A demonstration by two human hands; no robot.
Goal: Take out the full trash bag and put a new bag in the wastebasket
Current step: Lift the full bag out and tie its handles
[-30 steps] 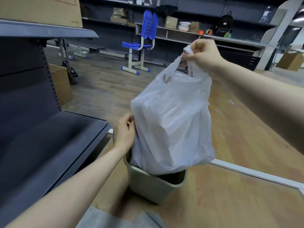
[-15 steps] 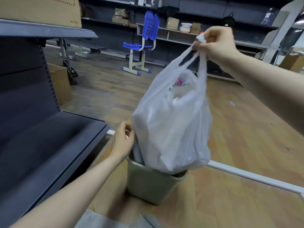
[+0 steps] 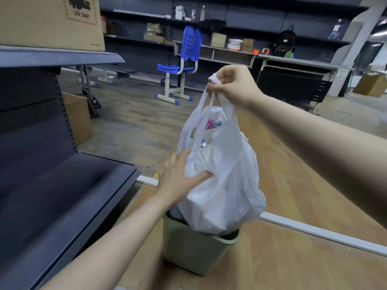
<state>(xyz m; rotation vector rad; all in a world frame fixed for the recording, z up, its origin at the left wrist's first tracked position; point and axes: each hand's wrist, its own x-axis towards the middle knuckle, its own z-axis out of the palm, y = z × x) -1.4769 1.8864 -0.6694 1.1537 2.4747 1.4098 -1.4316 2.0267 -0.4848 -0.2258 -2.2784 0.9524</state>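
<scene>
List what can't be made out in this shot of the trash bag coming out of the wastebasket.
- Head view: the wastebasket interior is hidden by the trash bag.
- Bag contents: only pink and blue bits show at the mouth; the white plastic veils the rest.
- Left hand: fingertips sink into the bag's folds.
- Right hand: its fingers curl under, hiding the handle loops.
- Items on the far shelves: too small to identify.

— How many bags and bins do you have in front of you?
— You have one full white trash bag and one wastebasket.
— And hands?
— You see two: your left hand and your right hand.
— Anything else you can count?
— One blue chair, three cardboard boxes, the printed one nearest, and one black backpack.
</scene>
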